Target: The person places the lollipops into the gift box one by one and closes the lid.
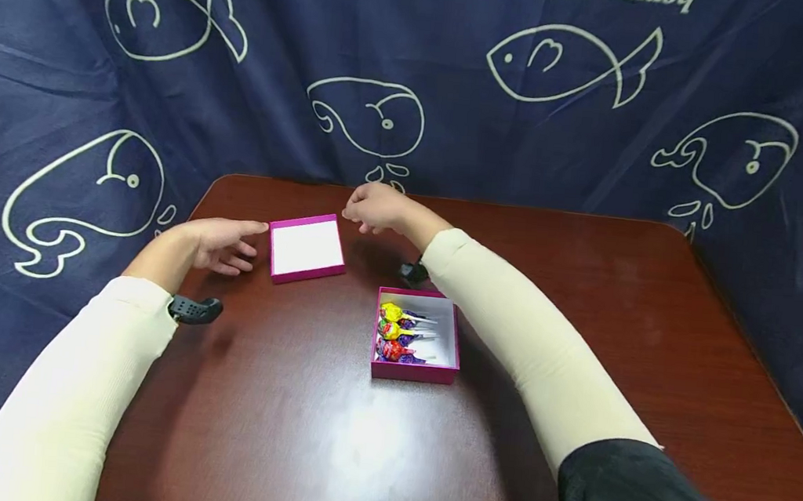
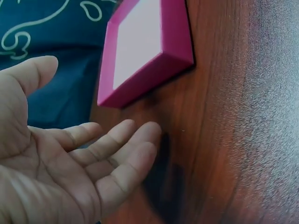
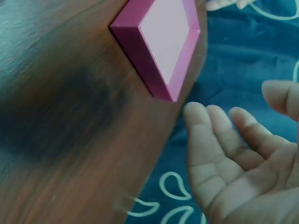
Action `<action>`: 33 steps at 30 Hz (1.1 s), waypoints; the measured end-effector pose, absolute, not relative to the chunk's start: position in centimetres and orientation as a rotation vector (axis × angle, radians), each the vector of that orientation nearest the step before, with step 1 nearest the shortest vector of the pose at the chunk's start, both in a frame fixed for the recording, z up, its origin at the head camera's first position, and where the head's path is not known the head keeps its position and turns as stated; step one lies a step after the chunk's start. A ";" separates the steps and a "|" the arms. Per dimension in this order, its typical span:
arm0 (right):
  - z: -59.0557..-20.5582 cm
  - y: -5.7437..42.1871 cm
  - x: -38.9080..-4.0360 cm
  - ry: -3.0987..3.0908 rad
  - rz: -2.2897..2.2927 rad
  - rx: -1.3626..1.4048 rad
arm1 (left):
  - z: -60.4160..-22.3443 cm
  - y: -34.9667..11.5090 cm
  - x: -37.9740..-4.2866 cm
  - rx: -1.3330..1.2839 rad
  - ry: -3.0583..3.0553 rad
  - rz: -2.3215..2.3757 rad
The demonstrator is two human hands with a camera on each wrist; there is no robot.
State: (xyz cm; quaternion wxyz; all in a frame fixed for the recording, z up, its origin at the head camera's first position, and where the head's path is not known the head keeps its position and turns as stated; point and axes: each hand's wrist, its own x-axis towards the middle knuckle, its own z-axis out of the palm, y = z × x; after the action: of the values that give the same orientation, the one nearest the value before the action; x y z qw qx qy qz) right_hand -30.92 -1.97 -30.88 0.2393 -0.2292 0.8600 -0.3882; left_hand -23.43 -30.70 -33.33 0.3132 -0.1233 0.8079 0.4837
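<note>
A magenta box lid [image 1: 308, 248] with a white inside lies hollow side up on the table. My left hand [image 1: 223, 244] hovers at its left side, thumb and fingers spread apart; the left wrist view shows a gap between the fingers [image 2: 124, 175] and the lid [image 2: 175, 65]. On the lid's other side is my right hand [image 1: 379, 205], near its far right corner. In the right wrist view its fingers are loosely bent and hold nothing, apart from the lid [image 3: 140, 51]. Nearer to me stands a magenta box [image 1: 415, 373] with several wrapped lollipops [image 1: 398, 333] inside, sticks pointing right.
The brown wooden table [image 1: 276, 398] has a bright glare spot near its front. Behind it hangs a dark blue cloth [image 1: 452, 144] with white fish and whale drawings. My right forearm [image 1: 522, 331] passes over the table just right of the lollipop box.
</note>
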 end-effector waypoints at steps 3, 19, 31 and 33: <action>-31.5 -3.1 -31.5 2.240 -1.043 -0.493 | -34.2 -31.0 -23.4 -0.340 2.079 1.316; -33.9 -5.7 -32.6 2.040 -0.945 -0.082 | -34.4 -31.3 -24.2 -0.421 1.920 1.450; -34.6 -6.6 -32.8 1.949 -1.084 -0.054 | -34.8 -29.9 -25.0 -0.414 2.015 1.450; -34.6 -6.5 -32.9 1.930 -1.140 -0.052 | -34.6 -29.6 -25.2 -0.402 2.072 1.430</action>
State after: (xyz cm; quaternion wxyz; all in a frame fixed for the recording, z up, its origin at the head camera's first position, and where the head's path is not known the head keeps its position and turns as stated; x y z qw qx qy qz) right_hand -32.87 -6.47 -34.57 0.4347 -0.0207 0.7751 -0.4581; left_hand -25.16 -29.61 -34.65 0.2921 -0.1507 0.7773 0.5364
